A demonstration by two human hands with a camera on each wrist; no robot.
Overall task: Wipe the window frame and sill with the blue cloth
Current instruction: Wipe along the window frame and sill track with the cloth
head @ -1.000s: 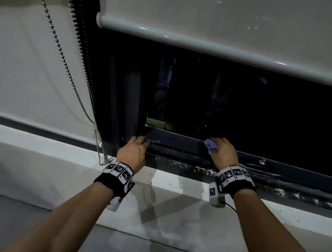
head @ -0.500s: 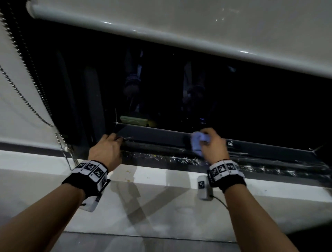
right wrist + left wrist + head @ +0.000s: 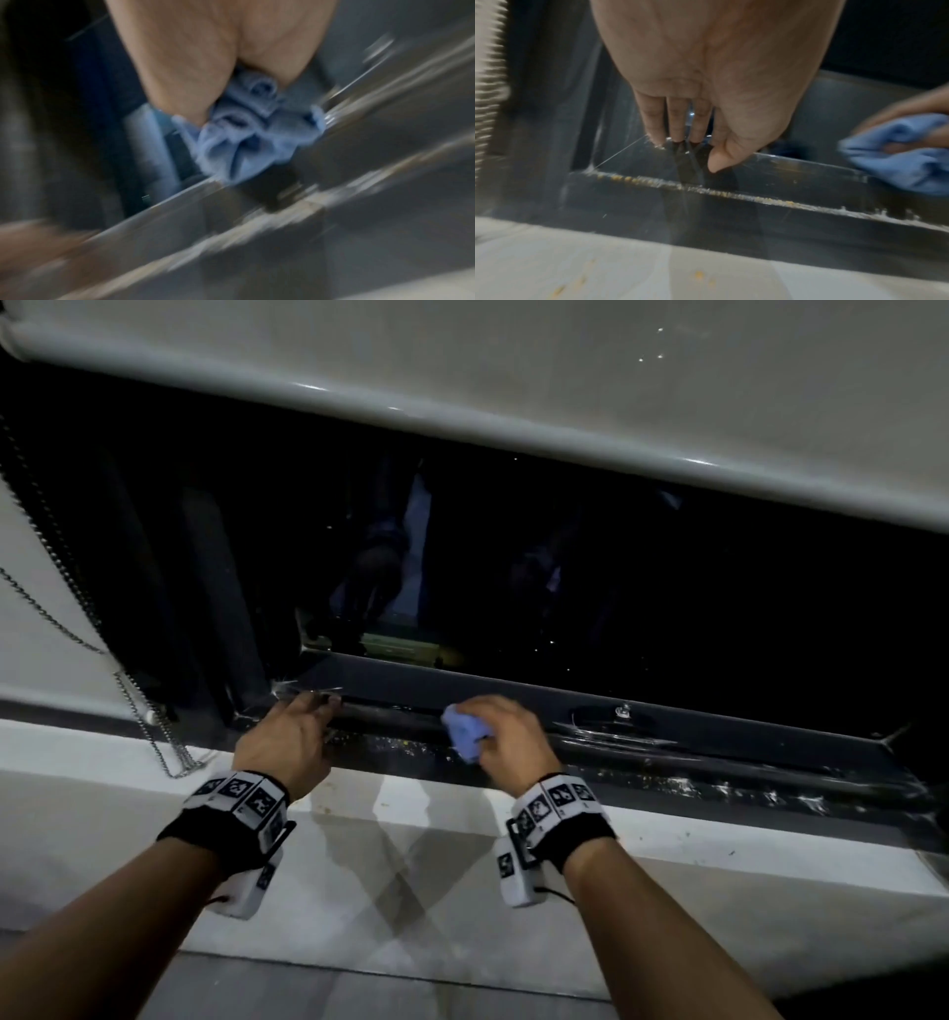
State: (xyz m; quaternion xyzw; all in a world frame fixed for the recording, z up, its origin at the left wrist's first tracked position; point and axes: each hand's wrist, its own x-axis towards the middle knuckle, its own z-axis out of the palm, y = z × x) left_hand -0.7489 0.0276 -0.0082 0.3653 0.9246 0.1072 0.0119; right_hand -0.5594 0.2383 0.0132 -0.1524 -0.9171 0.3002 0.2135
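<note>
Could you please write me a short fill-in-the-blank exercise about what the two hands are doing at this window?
1. The bunched cloth in the right hand is ____ in colour.
2. The left hand holds ____.
3. The cloth is pressed on the dark window ____, not on the white sill.
4. The bead chain hangs on the ____ side of the left hand.

Missing words: blue; nothing; frame; left

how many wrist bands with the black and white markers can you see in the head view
2. One wrist band is on the left arm, below the left hand; the other wrist band is on the right arm, below the right hand.
</note>
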